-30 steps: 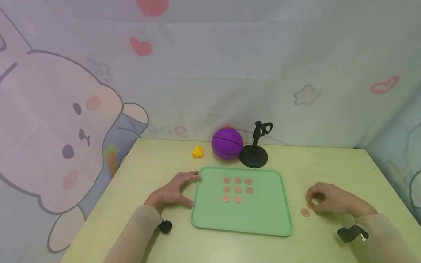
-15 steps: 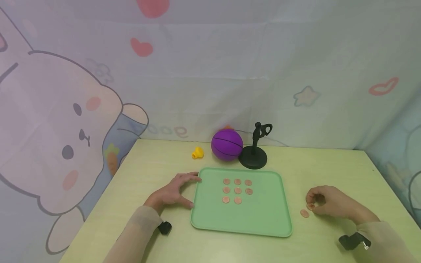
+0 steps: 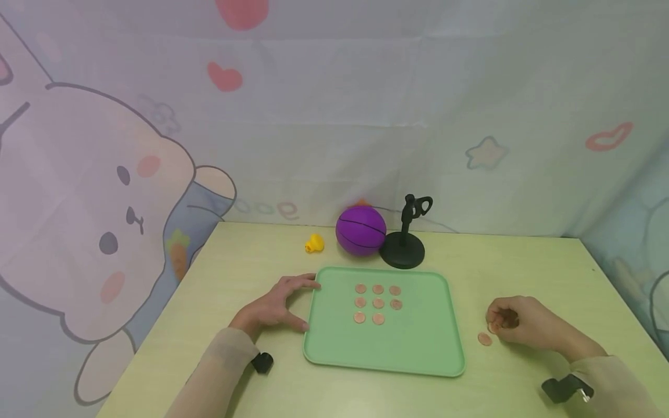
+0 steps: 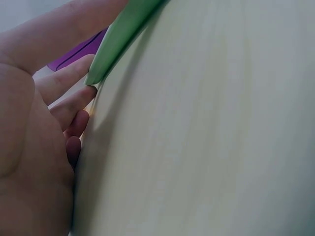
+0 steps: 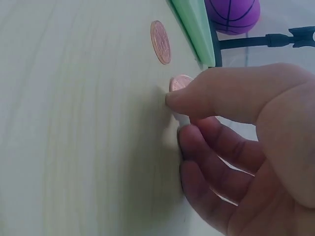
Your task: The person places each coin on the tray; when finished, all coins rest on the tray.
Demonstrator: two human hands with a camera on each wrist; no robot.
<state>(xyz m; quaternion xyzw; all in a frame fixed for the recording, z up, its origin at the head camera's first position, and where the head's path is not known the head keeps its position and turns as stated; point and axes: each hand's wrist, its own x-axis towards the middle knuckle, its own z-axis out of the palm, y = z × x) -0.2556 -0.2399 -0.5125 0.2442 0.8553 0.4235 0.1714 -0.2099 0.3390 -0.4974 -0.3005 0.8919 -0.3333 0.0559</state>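
My right hand [image 3: 524,321], right of the tray, pinches a copper coin [image 5: 180,82] between thumb and curled fingers, low at the table surface. Part of that coin is hidden by the thumb. Another copper coin [image 3: 484,338] lies flat on the table just left of these fingertips. My left hand [image 3: 273,304] rests at the left side of the green tray [image 3: 418,354], fingers and thumb spread, fingertips at its rim. On the tray, several copper coins [image 3: 378,303] lie in rows: two rows of three and a front row of two.
Behind the tray stand a purple ball [image 3: 360,231], a small yellow rubber duck [image 3: 315,243] and a black stand [image 3: 402,251] with a ring-shaped top. A printed cloth backdrop [image 3: 334,116] hangs behind the pale wooden table [image 3: 251,395].
My right hand has dipped slightly toward me, its thumb and fingers still at the same coin. The left hand, the tray and the coins on it have stayed put.
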